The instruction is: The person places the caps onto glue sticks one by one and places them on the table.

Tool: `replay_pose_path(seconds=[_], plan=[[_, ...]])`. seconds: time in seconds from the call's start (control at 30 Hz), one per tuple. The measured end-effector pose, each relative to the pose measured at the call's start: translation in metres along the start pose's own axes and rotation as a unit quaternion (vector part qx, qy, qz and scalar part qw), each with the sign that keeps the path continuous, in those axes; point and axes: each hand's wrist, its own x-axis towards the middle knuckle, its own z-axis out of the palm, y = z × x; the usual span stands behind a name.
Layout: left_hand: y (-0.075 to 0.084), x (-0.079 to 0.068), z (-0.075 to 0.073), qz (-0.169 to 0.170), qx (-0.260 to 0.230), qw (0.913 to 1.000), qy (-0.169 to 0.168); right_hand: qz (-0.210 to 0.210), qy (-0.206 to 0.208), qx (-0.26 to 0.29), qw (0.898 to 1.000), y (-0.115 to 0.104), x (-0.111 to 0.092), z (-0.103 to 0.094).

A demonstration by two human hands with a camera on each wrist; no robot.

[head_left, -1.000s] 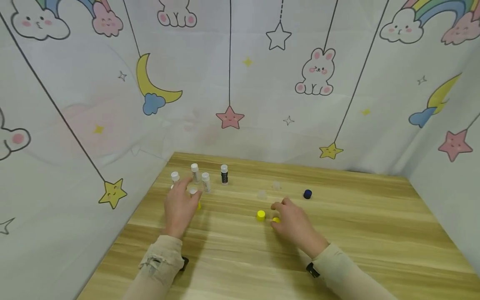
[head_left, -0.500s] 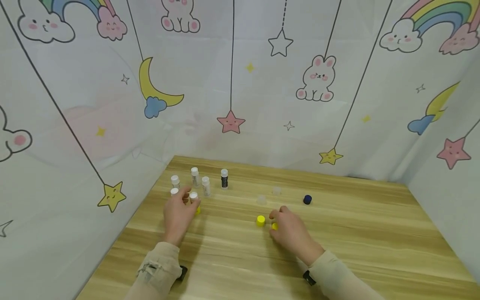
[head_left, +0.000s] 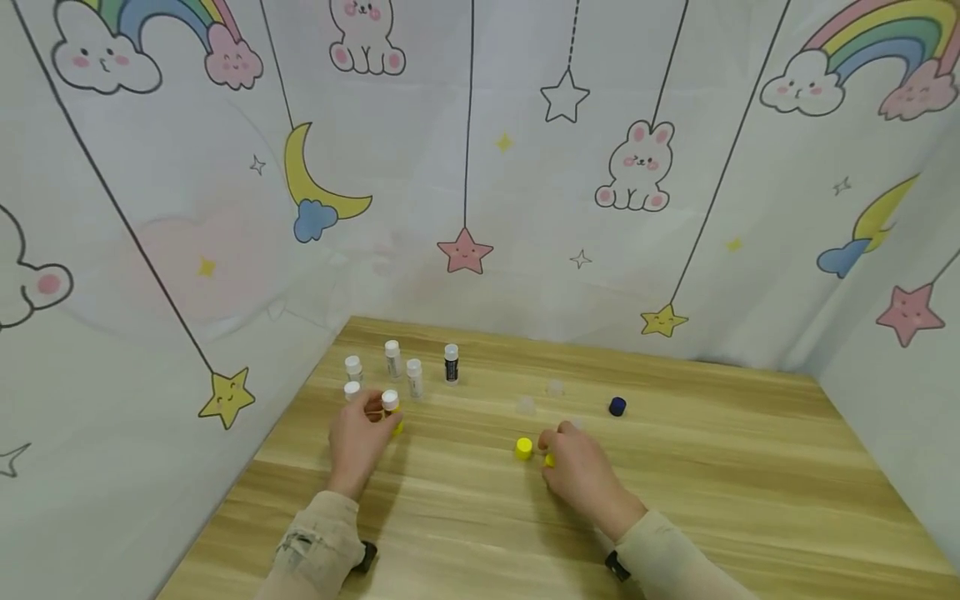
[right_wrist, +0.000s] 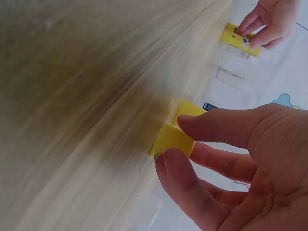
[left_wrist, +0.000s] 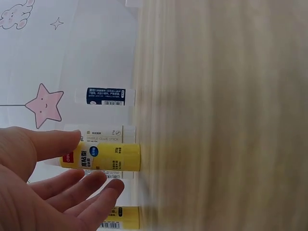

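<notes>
We see our left hand [head_left: 356,443] around a yellow glue stick [left_wrist: 115,156] that stands upright on the tabletop [head_left: 450,517]; thumb and fingers flank it closely, but we cannot tell whether they press on it. Our right hand [head_left: 588,477] pinches a yellow cap [right_wrist: 171,143] between thumb and finger, low at the tabletop, with the other yellow cap [head_left: 523,450] just beside it.

As for progress, we count six sticks gathered upright on the left, none wearing a cap: the one at our left hand, a second yellow stick [left_wrist: 124,220] near it, three white sticks [head_left: 415,383] and a navy stick [head_left: 452,368]. The six caps are grouped on the right, well apart from the sticks: the two yellow ones, three translucent caps [head_left: 526,405], one partly behind our right hand, and a navy cap [head_left: 617,407].

The colours seem to match up stick for cap. We judge that the sorting into two groups is done, while no cap is yet fitted, so that part looks wholly left to do.
</notes>
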Motion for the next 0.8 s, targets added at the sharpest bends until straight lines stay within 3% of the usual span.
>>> replay_pose_path(seconds=[0.53,0.8], plan=[[-0.013,0.001,0.005,-0.044,-0.054,0.997,-0.036,-0.01,0.015,0.006,1.0,0.002,-0.004,0.007],[-0.008,0.003,0.004,-0.051,-0.048,0.9973,-0.022,-0.013,0.025,0.001,1.0,0.001,-0.003,0.005]])
